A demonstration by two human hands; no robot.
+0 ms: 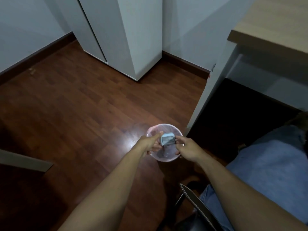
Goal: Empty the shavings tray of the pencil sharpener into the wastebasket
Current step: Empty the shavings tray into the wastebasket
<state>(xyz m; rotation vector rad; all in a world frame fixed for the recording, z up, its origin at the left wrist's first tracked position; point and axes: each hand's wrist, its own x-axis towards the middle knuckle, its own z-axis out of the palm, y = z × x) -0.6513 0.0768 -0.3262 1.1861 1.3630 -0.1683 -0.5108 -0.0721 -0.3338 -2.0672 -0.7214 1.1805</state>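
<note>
Head view: I see a round, translucent pink plastic wastebasket [150, 130] on the dark wood floor [75, 100] beside the white desk leg [205, 97]. Contents are a dim grey blur; can't make out shavings. Small light-blue boxy pencil sharpener [167, 139] sits directly over the opening, clear window facing up at me, long axis roughly left-right. Left hand [150, 144] and right hand [188, 148] pinch it from opposite ends, fingers narrow. Tray hidden.

White wardrobe [126, 35] on dark wood floor [70, 100], desk [273, 29] at right.
</note>
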